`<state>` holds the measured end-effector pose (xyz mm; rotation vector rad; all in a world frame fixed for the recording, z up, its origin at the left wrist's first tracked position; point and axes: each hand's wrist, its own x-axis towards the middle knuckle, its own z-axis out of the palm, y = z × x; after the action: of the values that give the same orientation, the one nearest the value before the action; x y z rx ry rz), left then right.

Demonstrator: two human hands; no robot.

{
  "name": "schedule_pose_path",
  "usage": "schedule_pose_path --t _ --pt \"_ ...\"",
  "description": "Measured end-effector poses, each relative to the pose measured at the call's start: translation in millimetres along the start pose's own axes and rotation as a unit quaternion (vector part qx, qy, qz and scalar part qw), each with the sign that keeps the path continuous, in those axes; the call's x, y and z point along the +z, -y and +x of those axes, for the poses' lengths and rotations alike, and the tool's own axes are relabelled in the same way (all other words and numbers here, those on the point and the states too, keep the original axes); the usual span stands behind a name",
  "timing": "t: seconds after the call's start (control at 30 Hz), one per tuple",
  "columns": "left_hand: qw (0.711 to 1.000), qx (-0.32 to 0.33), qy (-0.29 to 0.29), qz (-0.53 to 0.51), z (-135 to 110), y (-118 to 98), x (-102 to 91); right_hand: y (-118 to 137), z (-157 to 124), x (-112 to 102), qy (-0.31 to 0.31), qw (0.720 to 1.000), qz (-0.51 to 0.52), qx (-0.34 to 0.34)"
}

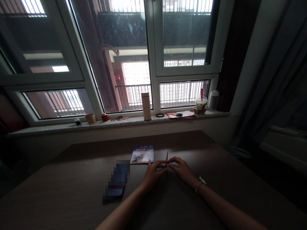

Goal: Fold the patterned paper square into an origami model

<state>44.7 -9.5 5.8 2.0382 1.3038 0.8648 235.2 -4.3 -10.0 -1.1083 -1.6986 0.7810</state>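
Observation:
A thin flat piece, perhaps paper or card (pixel 167 155), stands nearly upright and edge-on above the table, so its face is hidden. From its left side, my left hand (pixel 153 174) pinches it between thumb and fingers. My right hand (pixel 182 170) grips the same piece from the right, fingers bent, with a light band around the wrist. Just behind my left hand lies a colourful printed booklet or packet (pixel 142 154). To the left of that hand rests a phone-like dark slab (pixel 117 182), its surface blurred into blocks.
Both hands work over a dark wooden table (pixel 72 185). Along the window sill (pixel 120 123) stand a beige flask (pixel 146 107), a paper cup (pixel 90 118), a drink cup with a red straw (pixel 200 103) and a grey bottle (pixel 213 100). Scissors (pixel 178 114) lie on papers there.

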Motion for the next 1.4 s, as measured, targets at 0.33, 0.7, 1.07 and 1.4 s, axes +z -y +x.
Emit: schedule_pose_path --t 0.33,0.7,1.07,1.4 --pt "0.999 0.007 0.003 -0.031 1 3 1.6 -3 4 2 -0.003 1.0 0.019 0.006" --pt "0.999 0.01 0.006 -0.032 2 2 1.1 -7 4 3 -0.002 0.999 0.042 0.007" --pt "0.999 0.01 0.002 -0.045 2 5 0.6 1 1 -2 -0.007 0.999 0.037 0.015" --pt "1.0 0.003 -0.007 -0.018 1 5 -6.3 1 1 -7 -0.01 1.0 -0.006 0.016"
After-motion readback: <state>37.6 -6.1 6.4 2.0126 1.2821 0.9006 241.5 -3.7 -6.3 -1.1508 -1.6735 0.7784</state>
